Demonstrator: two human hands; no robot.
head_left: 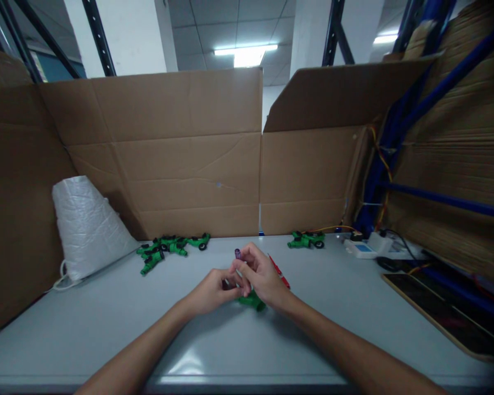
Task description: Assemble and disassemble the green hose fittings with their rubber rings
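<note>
Near the middle of the table, my two hands come together. My right hand (263, 273) is closed in a pinch around a small purple cylindrical piece (237, 254), which stands upright at its fingertips. My left hand (219, 289) curls beside it, fingers closed on a green toy vehicle (253, 301) with dark parts. Much of that toy is hidden by the fingers, and whether the purple piece touches it cannot be seen. Just behind my right hand lies a slim red tool (280, 272), perhaps a pen or screwdriver, partly covered.
Several green toy vehicles (175, 245) lie at the back left, beside a white padded bag (88, 227). Another green toy (307, 240) rests at the back right. A power strip (364, 248) with cables and a dark flat panel (448, 312) line the right. Cardboard walls (189, 159) enclose the table.
</note>
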